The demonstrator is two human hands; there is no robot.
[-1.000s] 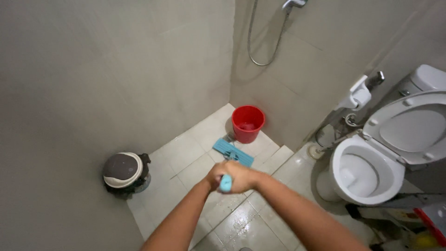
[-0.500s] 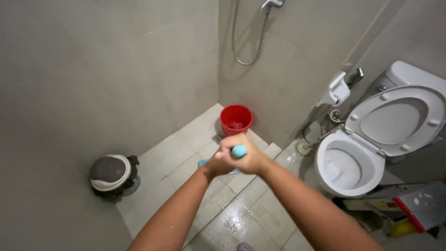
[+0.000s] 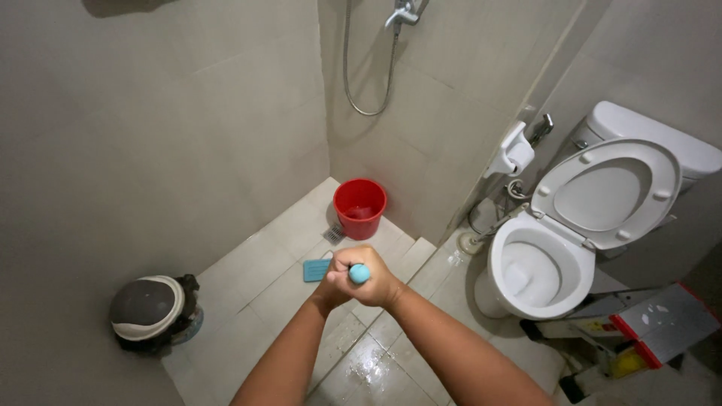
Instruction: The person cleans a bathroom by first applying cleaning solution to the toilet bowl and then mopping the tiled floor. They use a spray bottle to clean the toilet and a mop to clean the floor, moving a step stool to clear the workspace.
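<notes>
Hands meet in the middle of the head view, above the tiled floor [image 3: 248, 278]. The left hand [image 3: 336, 280] and the right hand [image 3: 376, 280] are both clenched in a grip around a light blue handle [image 3: 359, 274], whose round end shows between the fingers. Its blue flat head [image 3: 317, 270] lies on the floor, near the red bucket [image 3: 359, 207] at the far corner. A grey bin [image 3: 148, 310] stands at the left wall, and the open toilet [image 3: 538, 274] is on the right.
</notes>
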